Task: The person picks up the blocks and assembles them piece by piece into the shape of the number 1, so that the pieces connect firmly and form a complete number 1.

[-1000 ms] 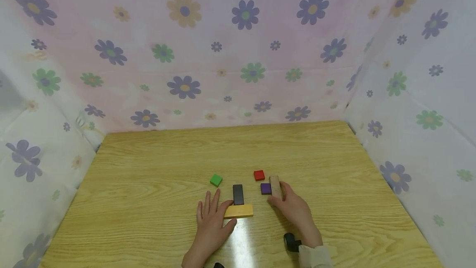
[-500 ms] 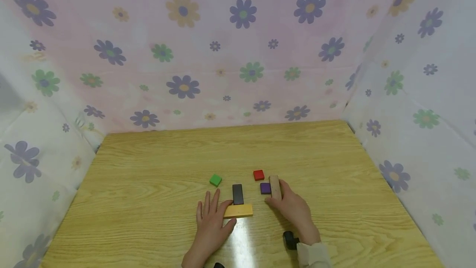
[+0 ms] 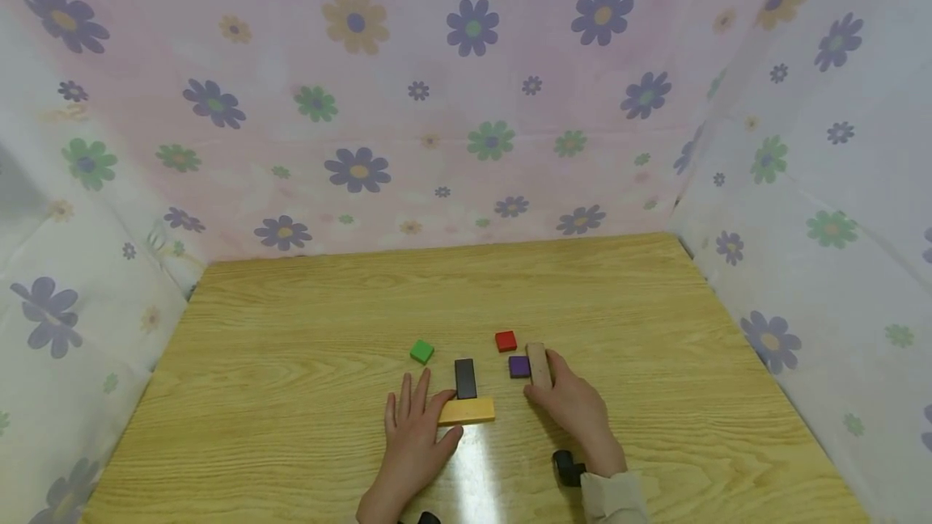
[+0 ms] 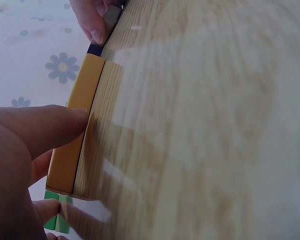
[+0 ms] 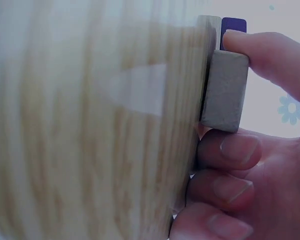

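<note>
Yellow block (image 3: 467, 411) pressed under flat left hand (image 3: 412, 437) (fingers spread). Grey block (image 3: 539, 365) pinched by right hand (image 3: 573, 409), purple block (image 3: 519, 366) touching left.

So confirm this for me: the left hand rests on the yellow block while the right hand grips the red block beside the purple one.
Not quite. The right hand grips the beige block, not the red block, which lies untouched further back. The head view shows this. The rest holds: the left hand rests on the yellow block, and the beige block lies beside the purple block.

blocks: 6 (image 3: 466, 412) | hands: 2 (image 3: 413, 435) | table: 1 (image 3: 291, 362)
</note>
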Motion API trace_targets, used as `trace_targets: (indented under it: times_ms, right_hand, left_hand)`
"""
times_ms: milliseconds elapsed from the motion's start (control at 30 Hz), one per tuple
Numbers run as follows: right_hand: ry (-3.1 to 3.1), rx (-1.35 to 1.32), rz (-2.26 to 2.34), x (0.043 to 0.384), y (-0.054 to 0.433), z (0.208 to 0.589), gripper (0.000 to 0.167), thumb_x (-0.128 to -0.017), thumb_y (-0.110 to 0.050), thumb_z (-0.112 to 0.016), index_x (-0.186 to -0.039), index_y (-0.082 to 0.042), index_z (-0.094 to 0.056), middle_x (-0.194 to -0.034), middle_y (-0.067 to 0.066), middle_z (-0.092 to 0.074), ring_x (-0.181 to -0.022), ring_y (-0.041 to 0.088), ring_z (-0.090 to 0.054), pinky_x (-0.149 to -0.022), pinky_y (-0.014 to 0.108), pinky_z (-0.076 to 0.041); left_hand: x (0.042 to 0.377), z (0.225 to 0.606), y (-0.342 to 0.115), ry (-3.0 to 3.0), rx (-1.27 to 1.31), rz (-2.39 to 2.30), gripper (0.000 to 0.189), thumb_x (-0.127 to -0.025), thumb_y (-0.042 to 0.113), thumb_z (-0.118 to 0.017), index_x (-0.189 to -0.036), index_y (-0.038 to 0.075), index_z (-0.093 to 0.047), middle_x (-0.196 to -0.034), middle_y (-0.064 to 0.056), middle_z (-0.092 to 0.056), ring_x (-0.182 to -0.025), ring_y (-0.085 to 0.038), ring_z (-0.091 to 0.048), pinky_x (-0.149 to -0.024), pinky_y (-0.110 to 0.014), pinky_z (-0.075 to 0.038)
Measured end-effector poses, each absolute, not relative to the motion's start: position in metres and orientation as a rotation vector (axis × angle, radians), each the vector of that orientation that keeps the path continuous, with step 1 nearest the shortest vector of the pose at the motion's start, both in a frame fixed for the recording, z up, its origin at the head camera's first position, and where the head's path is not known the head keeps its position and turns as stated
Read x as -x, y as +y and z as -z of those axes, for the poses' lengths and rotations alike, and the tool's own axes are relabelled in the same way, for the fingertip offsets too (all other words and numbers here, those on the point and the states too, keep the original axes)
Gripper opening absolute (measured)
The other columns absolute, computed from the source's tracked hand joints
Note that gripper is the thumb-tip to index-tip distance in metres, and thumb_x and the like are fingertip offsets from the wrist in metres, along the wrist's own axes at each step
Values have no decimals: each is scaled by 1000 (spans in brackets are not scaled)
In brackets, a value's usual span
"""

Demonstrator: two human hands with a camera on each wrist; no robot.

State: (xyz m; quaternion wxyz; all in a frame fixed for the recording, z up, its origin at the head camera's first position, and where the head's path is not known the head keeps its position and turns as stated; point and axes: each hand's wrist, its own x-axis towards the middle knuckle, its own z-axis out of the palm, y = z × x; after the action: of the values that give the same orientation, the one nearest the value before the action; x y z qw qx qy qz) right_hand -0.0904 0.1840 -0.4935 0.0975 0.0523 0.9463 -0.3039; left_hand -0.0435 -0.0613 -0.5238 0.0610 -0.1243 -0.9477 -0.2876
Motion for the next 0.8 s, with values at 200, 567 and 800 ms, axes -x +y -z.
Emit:
trace_targets:
  times_ms: [200,567,800]
  right_hand:
    - [2796,-169,926,90,184,492,70,-81,-39,-55,-138,-7,-30,-126,18,-48,-104,37,-52,-81,50,-40]
    - [2725,-293,937,93,182,493,69,-82,-37,-43,-140,-6,-22,-130,19,-44,-107,36,-49,-80,47,-39]
    - [2761,-282,857,93,182,490,71,-81,-32,-42,-139,1,-18,-116,22,-54,-85,26,-58,-63,39,-43]
  left_hand:
    - [44,524,-61,-2884,375,868,45,-79,37,-63,-120,23,-52,-143,-14,-23,-131,-38,-7,-96,-56,0]
    - [43,524,-62,-2881,376,865,46,-78,38,-63,-121,23,-52,-143,-15,-23,-131,-39,-8,-96,-57,-1]
    - [43,523,-61,-2892,373,863,47,-79,38,-63,-122,24,-51,-144,-14,-22,-132,-38,-6,-97,-56,0]
